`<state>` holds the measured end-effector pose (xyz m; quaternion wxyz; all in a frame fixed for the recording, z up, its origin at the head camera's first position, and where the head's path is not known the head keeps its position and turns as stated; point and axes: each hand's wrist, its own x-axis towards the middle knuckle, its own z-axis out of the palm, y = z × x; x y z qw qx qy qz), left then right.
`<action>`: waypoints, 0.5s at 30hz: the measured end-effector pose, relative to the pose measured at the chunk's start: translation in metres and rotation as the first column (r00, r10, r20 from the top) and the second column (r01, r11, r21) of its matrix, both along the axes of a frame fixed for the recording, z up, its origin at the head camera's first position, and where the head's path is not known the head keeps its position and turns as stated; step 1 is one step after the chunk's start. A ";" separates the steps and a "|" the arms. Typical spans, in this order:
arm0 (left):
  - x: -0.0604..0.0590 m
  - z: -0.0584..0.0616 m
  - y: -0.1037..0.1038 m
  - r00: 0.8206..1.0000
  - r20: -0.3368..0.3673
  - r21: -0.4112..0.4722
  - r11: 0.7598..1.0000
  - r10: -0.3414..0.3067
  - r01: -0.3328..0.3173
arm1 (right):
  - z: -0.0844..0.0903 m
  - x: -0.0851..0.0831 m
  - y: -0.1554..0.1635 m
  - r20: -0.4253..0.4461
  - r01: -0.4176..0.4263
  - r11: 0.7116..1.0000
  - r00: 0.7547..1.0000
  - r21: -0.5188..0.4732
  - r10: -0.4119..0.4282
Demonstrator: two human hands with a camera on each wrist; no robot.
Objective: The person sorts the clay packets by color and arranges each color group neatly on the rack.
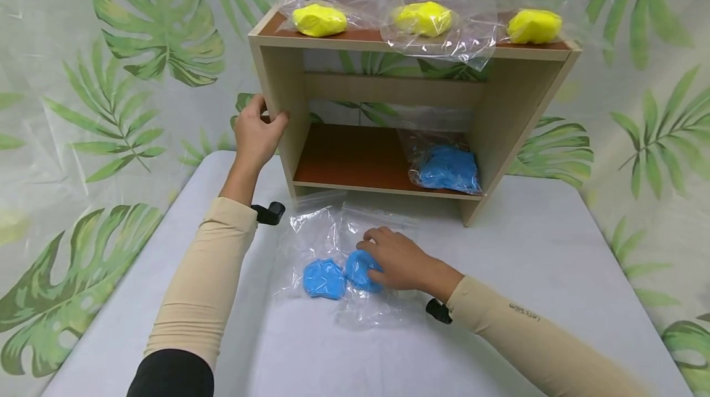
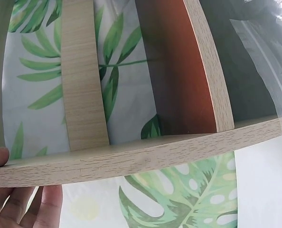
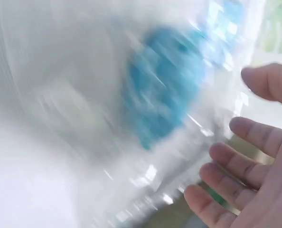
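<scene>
My left hand (image 1: 256, 132) grips the left side panel (image 2: 145, 154) of a small wooden shelf (image 1: 388, 188), thumb on the inner face and fingers outside. On the table my right hand (image 1: 399, 258) hovers over a clear zip bag with a round blue lump (image 1: 362, 270) in it. Its fingers are spread and loosely bent in the right wrist view, beside the blurred bag (image 3: 164, 85). Left of it lies another clear bag with a second blue lump (image 1: 324, 278); the two bags overlap at their edges.
Three bagged yellow lumps, left (image 1: 319, 20), middle (image 1: 424, 19) and right (image 1: 534, 26), sit along the shelf's top. A bag of blue material (image 1: 448, 169) lies at the right of the lower board. A leaf-patterned cloth (image 1: 166, 27) hangs behind the white-covered table (image 1: 527, 249).
</scene>
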<state>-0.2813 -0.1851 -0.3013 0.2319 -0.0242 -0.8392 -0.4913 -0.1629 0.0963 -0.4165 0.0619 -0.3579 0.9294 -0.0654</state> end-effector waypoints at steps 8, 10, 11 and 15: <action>0.000 -0.001 0.000 1.000 0.006 0.000 1.000 -0.001 0.001 | -0.021 0.003 -0.003 0.066 0.004 1.000 0.998 0.003 -0.004; 0.000 0.000 0.000 1.000 0.003 0.003 1.000 0.002 -0.002 | -0.020 0.002 -0.003 0.059 -0.004 1.000 0.998 0.002 0.003; 0.000 0.000 0.000 1.000 0.000 0.005 1.000 0.001 -0.001 | -0.019 0.002 -0.003 0.057 -0.005 1.000 0.998 0.002 0.005; 0.000 0.001 -0.001 1.000 -0.005 0.002 1.000 -0.004 0.004 | -0.019 0.001 -0.005 0.056 -0.003 1.000 0.998 0.002 0.003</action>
